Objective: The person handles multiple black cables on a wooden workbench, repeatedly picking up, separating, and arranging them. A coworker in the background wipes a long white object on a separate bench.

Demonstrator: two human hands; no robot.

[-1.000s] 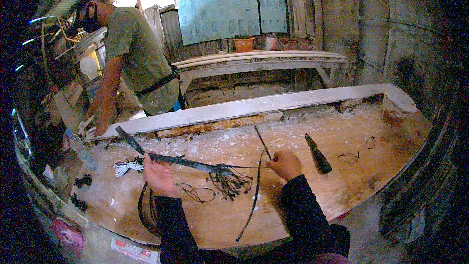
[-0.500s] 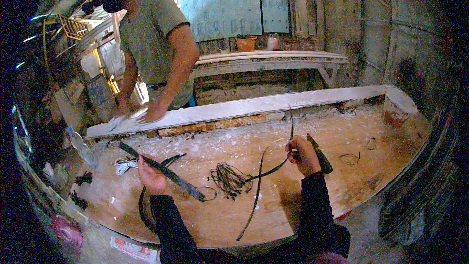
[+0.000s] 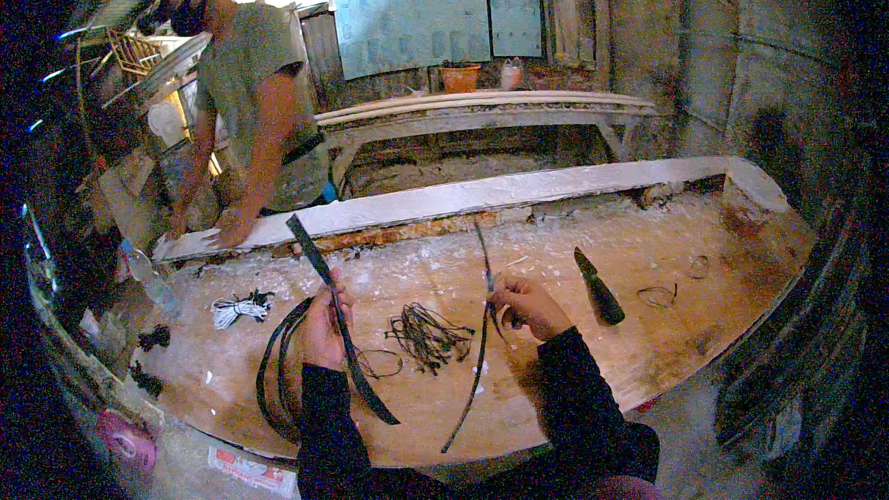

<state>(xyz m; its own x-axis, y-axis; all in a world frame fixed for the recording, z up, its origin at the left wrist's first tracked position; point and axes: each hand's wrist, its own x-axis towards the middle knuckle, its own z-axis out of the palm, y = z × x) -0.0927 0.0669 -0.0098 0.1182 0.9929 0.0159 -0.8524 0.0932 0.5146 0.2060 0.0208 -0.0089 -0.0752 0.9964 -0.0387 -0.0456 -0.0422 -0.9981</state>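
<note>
My left hand point(image 3: 324, 331) is closed on a flat black strip point(image 3: 352, 361), which slants from above my fingers down toward my body. My right hand point(image 3: 532, 307) pinches a thin dark strip point(image 3: 483, 255) that stands up from the fingertips. A long thin strip point(image 3: 470, 398) runs below it toward the near edge; whether the two are one piece I cannot tell. Between my hands lies a bundle of thin dark cords point(image 3: 428, 333). Curved black strips point(image 3: 269, 375) lie left of my left forearm. A dark, pointed, blade-like object point(image 3: 600, 289) rests right of my right hand.
The wooden tabletop point(image 3: 574, 380) has a raised white ledge point(image 3: 519, 190) along its far side. A person point(image 3: 250, 120) leans over the ledge's left end, hands on it. White cords point(image 3: 241, 310) lie left, a thin wire-like loop point(image 3: 659, 296) right. A bench point(image 3: 482, 106) stands behind.
My left hand has moved right and turned its strip steeper. My right hand has shifted left and nearer, away from the blade-like object. The other person has moved left.
</note>
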